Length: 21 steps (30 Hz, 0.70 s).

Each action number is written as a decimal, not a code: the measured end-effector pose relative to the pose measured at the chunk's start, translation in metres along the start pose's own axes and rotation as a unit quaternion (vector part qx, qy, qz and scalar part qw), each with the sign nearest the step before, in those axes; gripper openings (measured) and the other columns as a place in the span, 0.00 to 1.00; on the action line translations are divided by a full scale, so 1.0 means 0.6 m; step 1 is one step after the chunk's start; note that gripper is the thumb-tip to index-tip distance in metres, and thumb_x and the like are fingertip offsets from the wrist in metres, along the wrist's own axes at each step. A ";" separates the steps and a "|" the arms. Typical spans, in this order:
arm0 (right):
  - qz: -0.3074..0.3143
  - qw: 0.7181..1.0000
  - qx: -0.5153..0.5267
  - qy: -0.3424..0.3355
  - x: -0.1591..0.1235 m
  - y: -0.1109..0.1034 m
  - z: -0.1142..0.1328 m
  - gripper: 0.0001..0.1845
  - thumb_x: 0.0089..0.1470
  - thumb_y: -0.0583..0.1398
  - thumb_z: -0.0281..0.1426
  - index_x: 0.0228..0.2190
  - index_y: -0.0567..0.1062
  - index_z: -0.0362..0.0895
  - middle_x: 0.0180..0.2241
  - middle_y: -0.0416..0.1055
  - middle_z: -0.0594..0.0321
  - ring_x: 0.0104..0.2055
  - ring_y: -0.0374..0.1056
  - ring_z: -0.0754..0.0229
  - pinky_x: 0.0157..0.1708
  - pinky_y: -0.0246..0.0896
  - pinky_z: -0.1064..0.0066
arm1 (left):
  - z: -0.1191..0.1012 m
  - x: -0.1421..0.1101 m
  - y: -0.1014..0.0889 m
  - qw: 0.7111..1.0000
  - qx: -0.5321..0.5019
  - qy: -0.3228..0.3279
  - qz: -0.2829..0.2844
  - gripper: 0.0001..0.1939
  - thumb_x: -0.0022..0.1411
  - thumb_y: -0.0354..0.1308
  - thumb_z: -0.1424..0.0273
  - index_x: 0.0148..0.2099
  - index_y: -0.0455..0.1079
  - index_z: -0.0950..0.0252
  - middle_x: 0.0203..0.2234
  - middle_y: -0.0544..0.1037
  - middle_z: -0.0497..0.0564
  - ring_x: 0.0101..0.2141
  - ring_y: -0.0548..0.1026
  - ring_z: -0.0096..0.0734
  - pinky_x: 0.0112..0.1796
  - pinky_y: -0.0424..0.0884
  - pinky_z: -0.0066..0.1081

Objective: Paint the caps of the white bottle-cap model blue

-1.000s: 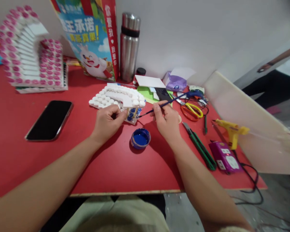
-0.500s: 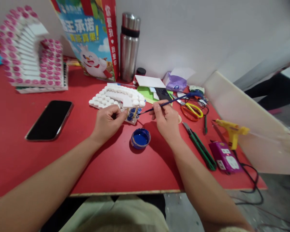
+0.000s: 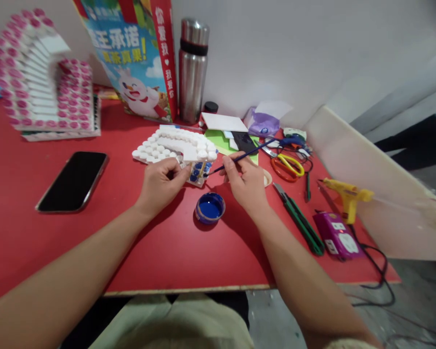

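Observation:
My left hand (image 3: 162, 183) is closed on the near edge of a white model (image 3: 178, 147) made of round caps on the red table (image 3: 58, 232). My right hand (image 3: 244, 182) pinches a thin blue paintbrush (image 3: 247, 154), and the brush tip touches the blue-painted caps (image 3: 198, 175) at the model's lower front. A small dish of blue paint (image 3: 210, 208) sits on the table between my two hands.
A black phone (image 3: 72, 181) lies at the left. A pink-and-white cap model (image 3: 43, 77), a printed box (image 3: 134, 58) and a steel flask (image 3: 192, 70) stand at the back. Scissors (image 3: 288, 165), a utility knife (image 3: 300, 220), a yellow glue gun (image 3: 345, 196) and a purple box (image 3: 336, 236) lie right.
My right hand and the brush have shifted slightly left toward the model. The other person's arm at the far right is gone from view.

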State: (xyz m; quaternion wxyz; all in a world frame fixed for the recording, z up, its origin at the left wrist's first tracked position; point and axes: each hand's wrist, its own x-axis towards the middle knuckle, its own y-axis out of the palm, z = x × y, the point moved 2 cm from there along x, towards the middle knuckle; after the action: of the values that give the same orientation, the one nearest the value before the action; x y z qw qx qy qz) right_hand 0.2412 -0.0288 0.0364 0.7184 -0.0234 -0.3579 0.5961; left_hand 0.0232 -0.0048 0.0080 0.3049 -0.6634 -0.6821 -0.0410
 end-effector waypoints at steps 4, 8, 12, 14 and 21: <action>-0.008 1.000 -0.006 0.006 -0.001 -0.002 0.002 0.18 0.73 0.58 0.46 0.36 0.75 0.47 0.30 0.80 0.63 0.28 0.76 0.60 0.33 0.72 0.67 | 0.000 -0.001 0.000 1.000 -0.006 0.003 0.000 0.21 0.64 0.62 0.66 0.21 0.59 0.63 0.16 0.62 0.43 0.21 0.59 0.23 0.25 0.55 0.29; -0.012 1.000 -0.024 0.009 0.000 -0.004 0.003 0.18 0.72 0.59 0.46 0.36 0.75 0.47 0.28 0.80 0.64 0.27 0.75 0.61 0.33 0.70 0.67 | 0.000 0.000 -0.001 1.000 -0.002 0.003 0.002 0.22 0.64 0.62 0.66 0.21 0.59 0.63 0.16 0.63 0.44 0.21 0.60 0.24 0.25 0.56 0.29; -0.012 1.000 -0.024 0.005 0.000 -0.005 0.002 0.17 0.72 0.59 0.45 0.35 0.75 0.47 0.28 0.80 0.64 0.27 0.76 0.61 0.32 0.69 0.68 | 0.000 0.000 -0.001 1.000 -0.005 0.005 0.004 0.21 0.64 0.62 0.66 0.21 0.59 0.63 0.16 0.63 0.43 0.21 0.59 0.24 0.25 0.56 0.29; -0.013 1.000 -0.022 0.003 0.001 -0.005 0.002 0.17 0.72 0.59 0.44 0.34 0.74 0.47 0.28 0.79 0.64 0.28 0.77 0.61 0.33 0.69 0.68 | 0.001 -0.001 -0.001 1.000 -0.007 0.008 0.004 0.21 0.64 0.62 0.67 0.22 0.59 0.63 0.16 0.63 0.43 0.21 0.59 0.23 0.25 0.56 0.29; -0.023 1.000 -0.016 0.006 0.000 -0.006 0.004 0.16 0.72 0.59 0.44 0.35 0.75 0.46 0.28 0.80 0.64 0.27 0.76 0.62 0.31 0.68 0.69 | 0.005 -0.002 0.000 1.000 -0.006 0.014 0.002 0.21 0.65 0.63 0.67 0.22 0.60 0.63 0.16 0.64 0.43 0.21 0.60 0.23 0.26 0.56 0.29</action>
State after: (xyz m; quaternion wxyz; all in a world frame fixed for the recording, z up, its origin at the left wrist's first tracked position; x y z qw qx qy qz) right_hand 0.2433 -0.0305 0.0399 0.7332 -0.0299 -0.3636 0.5739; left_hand 0.0220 -0.0047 0.0050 0.3107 -0.6659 -0.6761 -0.0542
